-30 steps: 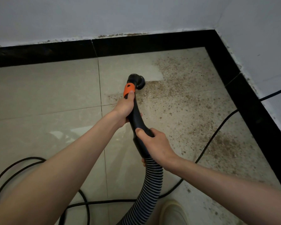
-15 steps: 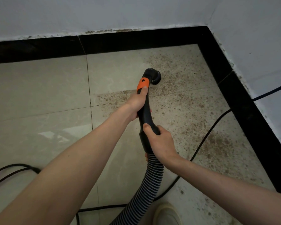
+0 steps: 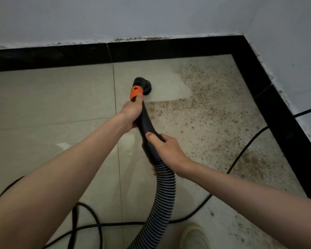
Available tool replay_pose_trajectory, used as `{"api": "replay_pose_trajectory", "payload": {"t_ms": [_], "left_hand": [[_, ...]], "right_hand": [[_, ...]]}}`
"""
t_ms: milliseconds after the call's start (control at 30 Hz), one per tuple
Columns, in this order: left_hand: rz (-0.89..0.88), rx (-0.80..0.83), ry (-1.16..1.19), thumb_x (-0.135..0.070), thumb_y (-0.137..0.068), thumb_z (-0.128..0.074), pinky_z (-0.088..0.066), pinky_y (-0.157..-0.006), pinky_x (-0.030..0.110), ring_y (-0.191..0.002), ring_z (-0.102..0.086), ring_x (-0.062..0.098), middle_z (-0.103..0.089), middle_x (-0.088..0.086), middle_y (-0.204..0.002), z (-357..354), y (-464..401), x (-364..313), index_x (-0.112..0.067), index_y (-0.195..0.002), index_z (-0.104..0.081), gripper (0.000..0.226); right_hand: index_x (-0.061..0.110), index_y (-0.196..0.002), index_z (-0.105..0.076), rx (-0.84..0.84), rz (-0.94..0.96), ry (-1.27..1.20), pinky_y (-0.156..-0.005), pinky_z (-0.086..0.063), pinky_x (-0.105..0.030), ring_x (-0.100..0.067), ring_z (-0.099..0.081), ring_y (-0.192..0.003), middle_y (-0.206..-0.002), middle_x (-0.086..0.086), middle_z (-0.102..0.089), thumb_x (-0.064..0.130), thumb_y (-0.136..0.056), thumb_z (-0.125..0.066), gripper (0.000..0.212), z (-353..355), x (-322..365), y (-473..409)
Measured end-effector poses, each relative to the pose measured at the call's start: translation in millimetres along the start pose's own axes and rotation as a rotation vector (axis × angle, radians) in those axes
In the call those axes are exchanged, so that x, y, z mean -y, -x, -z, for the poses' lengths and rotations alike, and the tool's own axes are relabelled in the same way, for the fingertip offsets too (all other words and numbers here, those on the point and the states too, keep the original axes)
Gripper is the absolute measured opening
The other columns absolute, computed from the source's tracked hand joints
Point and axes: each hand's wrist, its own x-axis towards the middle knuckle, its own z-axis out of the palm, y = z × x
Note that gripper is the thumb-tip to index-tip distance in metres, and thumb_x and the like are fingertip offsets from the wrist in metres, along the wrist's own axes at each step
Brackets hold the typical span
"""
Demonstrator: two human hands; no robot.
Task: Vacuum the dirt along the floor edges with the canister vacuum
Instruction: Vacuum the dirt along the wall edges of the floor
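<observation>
Cord [image 3: 241, 155] across dirt [image 3: 214, 112] near baseboard [image 3: 276, 114]

Black vacuum wand [image 3: 146, 123] with orange collar, round brush nozzle [image 3: 142, 85] on tile, ribbed hose [image 3: 158, 200] trailing, brown dirt [image 3: 214, 112] toward corner

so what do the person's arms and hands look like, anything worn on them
Both forearms are bare right up to the frame edge, so no sleeves show. The left hand and right hand wear no gloves. No watch, bracelet or ring shows on the parts in view, and no markings stand out. The undersides of the fingers are hidden.
</observation>
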Motion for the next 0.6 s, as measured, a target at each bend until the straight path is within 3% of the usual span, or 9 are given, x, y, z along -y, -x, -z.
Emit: {"api": "replay_pose_trajectory", "payload": {"t_ms": [100,267,467,600], "left_hand": [[0.006,-0.034,0.05,-0.052,-0.097,-0.037,-0.054,-0.072,0.039,-0.089,-0.061,0.028,-0.058,0.01,-0.096,12.3,6.4,8.1,-0.006,-0.113,-0.045,0.049],[0.011,-0.118,0.121,-0.051,-0.097,-0.037,-0.054,-0.084,0.042,-0.099,-0.061,0.031,-0.058,0.012,-0.102,19.0,21.4,34.2,-0.007,-0.114,-0.045,0.049],[0.019,-0.146,0.171,-0.049,-0.097,-0.037,-0.054,-0.084,0.042,-0.1,-0.062,0.033,-0.059,0.013,-0.102,17.7,37.3,53.4,-0.009,-0.112,-0.046,0.044],[0.033,-0.121,0.172,-0.049,-0.097,-0.036,-0.054,-0.084,0.042,-0.101,-0.061,0.033,-0.059,0.016,-0.107,12.3,41.5,55.1,-0.005,-0.122,-0.043,0.051]], "right_hand": [[0.011,-0.089,-0.055,0.049,-0.005,0.035,-0.042,-0.05,-0.031,-0.024,-0.057,-0.041,-0.068,-0.013,-0.058,0.044,-0.091,-0.061,0.034,-5.5,0.6,2.9],[0.012,-0.089,-0.054,0.105,-0.012,0.105,-0.043,-0.05,-0.032,-0.026,-0.058,-0.044,-0.062,-0.01,-0.058,0.046,-0.09,-0.06,0.034,-4.4,-11.8,18.3],[0.012,-0.088,-0.054,0.132,-0.008,0.158,-0.041,-0.049,-0.029,-0.024,-0.057,-0.042,-0.065,-0.011,-0.058,0.045,-0.091,-0.06,0.033,0.1,-19.8,36.3],[0.012,-0.088,-0.054,0.112,-0.009,0.164,-0.041,-0.048,-0.028,-0.024,-0.056,-0.042,-0.067,-0.011,-0.058,0.044,-0.091,-0.06,0.033,2.9,-20.4,44.0]]}}
